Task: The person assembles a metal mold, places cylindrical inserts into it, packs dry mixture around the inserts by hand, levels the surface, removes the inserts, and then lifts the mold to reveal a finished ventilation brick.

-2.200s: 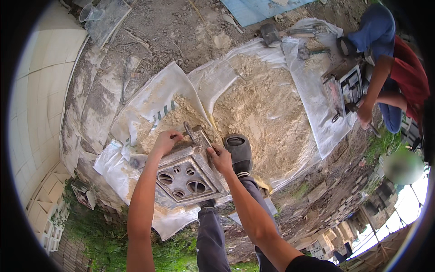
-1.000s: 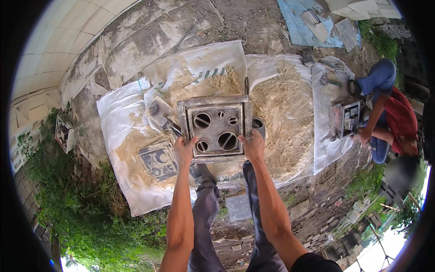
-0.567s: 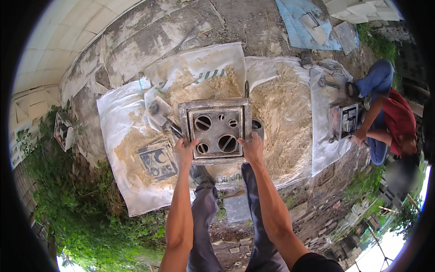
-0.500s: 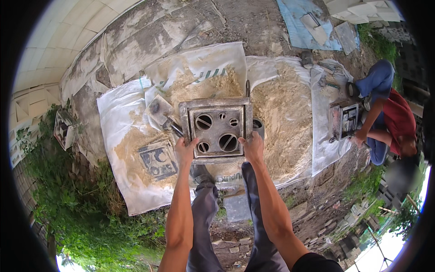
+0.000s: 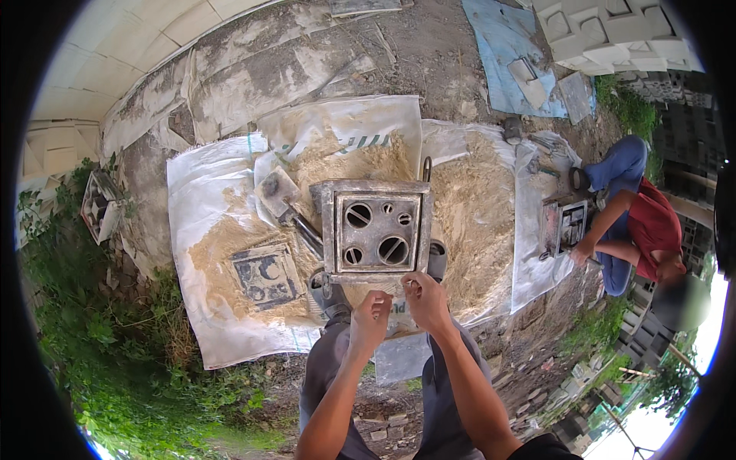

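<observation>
Though outdoors, box (image 5: 374, 231) on sandy wht sheets (image 5: 199, 188), dirt grd (image 5: 433, 65) around.

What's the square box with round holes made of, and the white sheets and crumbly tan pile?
The box is probably metal, dull and worn: its grey face looks scuffed and hard-edged. The white sheets seem slightly shiny plastic, maybe woven, because they crease stiffly. The tan pile looks like matte sand or soil, powdery with clumps.

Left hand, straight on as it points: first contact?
Probably the near edge of the square frame with round holes, just ahead of the left hand; hand height is unclear.
</observation>
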